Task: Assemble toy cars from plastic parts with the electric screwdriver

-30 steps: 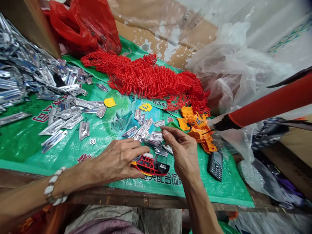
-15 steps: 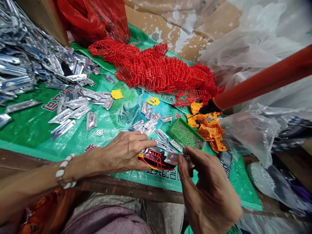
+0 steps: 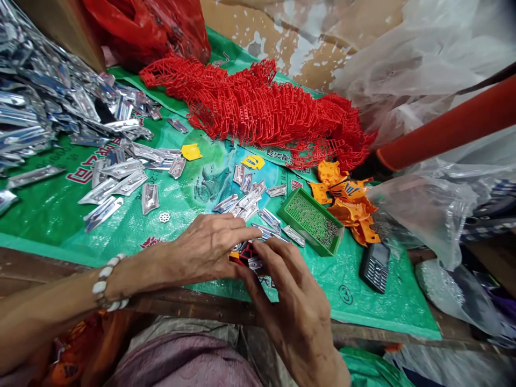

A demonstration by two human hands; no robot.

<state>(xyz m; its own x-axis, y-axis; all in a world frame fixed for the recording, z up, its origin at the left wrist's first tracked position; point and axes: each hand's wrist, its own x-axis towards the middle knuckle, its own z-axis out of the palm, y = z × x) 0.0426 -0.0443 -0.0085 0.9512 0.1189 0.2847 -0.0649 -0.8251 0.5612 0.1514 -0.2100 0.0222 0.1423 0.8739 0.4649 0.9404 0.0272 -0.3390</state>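
My left hand [image 3: 212, 244], with a bracelet of pale beads at the wrist, is closed around a small red, black and yellow plastic toy part [image 3: 238, 258] near the front edge of the table. My right hand [image 3: 296, 298] curls over the other end of that part. Its thumb and fingers hold a silver plastic piece [image 3: 255, 263] against it; most of both is hidden behind the fingers. Just beyond the hands lie loose silver pieces [image 3: 245, 205] and a green tray [image 3: 334, 248] of tiny metal parts, likely screws.
Red plastic frames [image 3: 242, 107] are heaped at the back, below a red bag [image 3: 153, 32]. A large pile of silver pieces [image 3: 32, 102] fills the left. Orange shells [image 3: 349, 207], a keypad phone [image 3: 375, 266] and a slanting orange-red pole [image 3: 451, 126] are at the right.
My right hand has moved left with the silver piece, bringing it onto the toy part. The left hand keeps its hold. The phone now shows fully.
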